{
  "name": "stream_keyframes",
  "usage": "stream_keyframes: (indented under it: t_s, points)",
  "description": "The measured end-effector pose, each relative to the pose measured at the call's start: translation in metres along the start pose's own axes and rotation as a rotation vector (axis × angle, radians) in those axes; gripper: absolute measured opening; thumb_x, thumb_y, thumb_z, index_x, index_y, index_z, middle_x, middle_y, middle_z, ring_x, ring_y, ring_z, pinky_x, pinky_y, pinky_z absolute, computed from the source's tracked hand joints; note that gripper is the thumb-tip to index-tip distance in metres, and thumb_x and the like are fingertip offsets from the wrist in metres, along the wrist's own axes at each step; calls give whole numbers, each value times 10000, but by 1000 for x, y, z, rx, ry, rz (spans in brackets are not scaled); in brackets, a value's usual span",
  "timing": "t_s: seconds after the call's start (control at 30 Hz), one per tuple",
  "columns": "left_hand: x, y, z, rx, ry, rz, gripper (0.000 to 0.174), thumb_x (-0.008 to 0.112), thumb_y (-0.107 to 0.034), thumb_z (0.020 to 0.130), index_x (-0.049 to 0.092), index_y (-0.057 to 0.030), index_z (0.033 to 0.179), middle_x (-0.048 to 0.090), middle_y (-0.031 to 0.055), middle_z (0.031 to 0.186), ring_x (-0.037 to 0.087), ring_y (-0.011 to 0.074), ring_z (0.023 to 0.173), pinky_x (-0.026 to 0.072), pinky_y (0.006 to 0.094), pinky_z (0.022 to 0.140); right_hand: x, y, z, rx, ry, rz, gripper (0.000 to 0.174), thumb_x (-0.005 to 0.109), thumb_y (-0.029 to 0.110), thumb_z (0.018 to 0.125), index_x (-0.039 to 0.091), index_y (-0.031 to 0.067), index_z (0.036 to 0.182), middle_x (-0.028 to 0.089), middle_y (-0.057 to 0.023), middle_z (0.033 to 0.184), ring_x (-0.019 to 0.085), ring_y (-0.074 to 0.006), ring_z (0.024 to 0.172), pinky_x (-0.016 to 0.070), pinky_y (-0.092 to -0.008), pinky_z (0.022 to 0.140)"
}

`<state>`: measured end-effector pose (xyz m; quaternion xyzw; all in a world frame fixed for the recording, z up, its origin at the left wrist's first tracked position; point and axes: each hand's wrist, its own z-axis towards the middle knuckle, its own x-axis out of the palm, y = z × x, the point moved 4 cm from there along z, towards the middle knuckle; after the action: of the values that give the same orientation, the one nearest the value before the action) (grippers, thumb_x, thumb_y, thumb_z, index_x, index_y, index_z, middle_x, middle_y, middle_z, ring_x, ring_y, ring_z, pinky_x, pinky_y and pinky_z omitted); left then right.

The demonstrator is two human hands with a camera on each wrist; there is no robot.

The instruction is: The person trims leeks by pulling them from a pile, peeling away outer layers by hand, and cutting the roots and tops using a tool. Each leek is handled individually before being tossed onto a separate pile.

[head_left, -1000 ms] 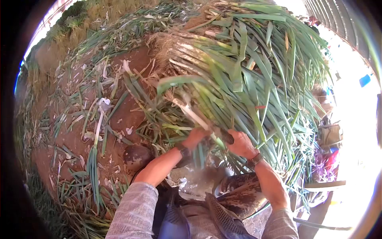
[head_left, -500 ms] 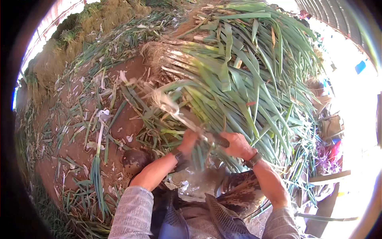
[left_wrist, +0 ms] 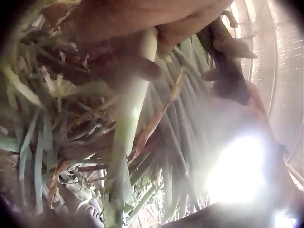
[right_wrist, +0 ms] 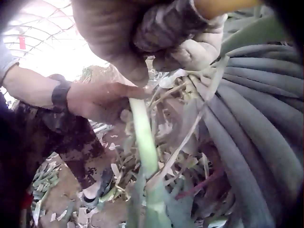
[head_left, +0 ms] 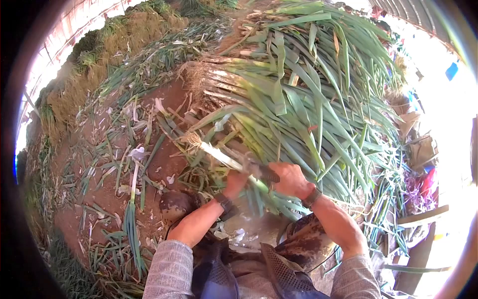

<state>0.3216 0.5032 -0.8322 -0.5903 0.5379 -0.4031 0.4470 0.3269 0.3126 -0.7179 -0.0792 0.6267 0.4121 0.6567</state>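
a leek (head_left: 221, 157) in the left hand (head_left: 235, 182), a dark handle (head_left: 269, 174) in the right hand (head_left: 290, 180)

we see the left hand wrapped about the pale shaft of the leek, its fingers curled round it, in front of the person's body. the leek slants, with its root end up and to the left and its green part down and to the right. close by, the right hand grips the ribbed dark handle just over the shaft; we cannot tell whether the two touch. we find a dark watch (head_left: 227, 205) on the left wrist and a band (head_left: 312, 197) on the right.

just beyond the hands we have a large pile of leeks (head_left: 308, 99), their roots to the left and their leaves fanning to the right. on the brown ground (head_left: 164, 102) to the left lie trimmings (head_left: 107, 207) and a loose leek (head_left: 132, 214). nearer to us are a grey sleeve (head_left: 169, 271) and mottled trousers (head_left: 306, 241). we also see purple strands (head_left: 417, 199) at the right, past the pile
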Motion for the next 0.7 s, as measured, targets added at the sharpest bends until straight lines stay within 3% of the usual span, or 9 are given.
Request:
stream_keyframes:
  t_s: [0.07, 0.13, 0.2, 0.27, 0.37, 0.47, 0.6, 0.67, 0.7]
  points:
    - [0, -7, -6, -4, 1, -132, 249, 642, -180, 938, 619, 59, 871, 676, 131, 705, 659, 218, 513, 491, 319, 380, -5, 5, 1, 15, 20, -3, 393, 735, 177, 725, 627, 70, 1088, 669, -166, 923, 641, -384, 866, 516, -483, 731]
    - [-13, 57, 37, 77, -15, -115, 248, 655, -186, 932, 618, 52, 873, 675, 129, 704, 657, 215, 513, 496, 319, 383, -9, 16, -4, -41, 33, 29, 376, 734, 178, 725, 634, 79, 1074, 663, -158, 903, 640, -377, 858, 513, -483, 715]
    - [-19, 69, 43, 150, -28, -93, 248, 669, -192, 927, 618, 45, 874, 674, 126, 703, 656, 211, 512, 501, 320, 385, -6, 12, -5, 4, 71, 14, 367, 729, 171, 726, 635, 86, 1071, 661, -155, 896, 639, -379, 856, 512, -481, 707]
    - [-16, 29, 17, 48, -80, -122, 238, 692, -195, 911, 633, 34, 893, 666, 103, 701, 646, 187, 521, 499, 310, 405, -4, 9, -7, 52, 104, 0, 359, 723, 164, 727, 637, 94, 1068, 659, -152, 890, 637, -380, 855, 510, -480, 699]
    - [-10, -7, -8, 134, -52, -319, 241, 694, -204, 913, 646, 29, 950, 661, 80, 717, 637, 159, 550, 501, 299, 442, -5, 15, -7, -54, 97, 89, 363, 716, 156, 724, 638, 98, 1074, 659, -159, 895, 633, -391, 855, 510, -477, 711]
    - [-18, 19, 10, 4, 0, -230, 247, 656, -210, 933, 719, 10, 841, 666, 32, 692, 604, 98, 574, 457, 262, 485, 0, 18, -5, -4, 168, 66, 378, 704, 137, 719, 637, 95, 1089, 668, -163, 907, 635, -394, 867, 511, -476, 727]
    - [-22, 28, 17, 55, 13, -297, 276, 675, -242, 929, 714, 21, 856, 664, 23, 689, 588, 89, 546, 444, 249, 473, -3, 19, -3, 90, 174, 61, 410, 701, 126, 710, 638, 89, 1113, 677, -174, 923, 644, -389, 890, 518, -472, 745]
    - [-22, 29, 19, 63, 89, -150, 283, 649, -229, 951, 618, 23, 1076, 671, 69, 830, 654, 159, 604, 510, 283, 473, -2, 19, -1, 53, 166, 86, 423, 706, 128, 709, 636, 82, 1124, 679, -178, 933, 647, -387, 898, 520, -471, 747]
    - [-21, 32, 17, 59, 89, -150, 283, 649, -229, 951, 618, 23, 1076, 671, 69, 830, 654, 159, 604, 510, 283, 473, 3, 12, 1, 82, 161, 57, 428, 713, 137, 711, 634, 72, 1127, 679, -181, 945, 648, -387, 900, 522, -469, 746]
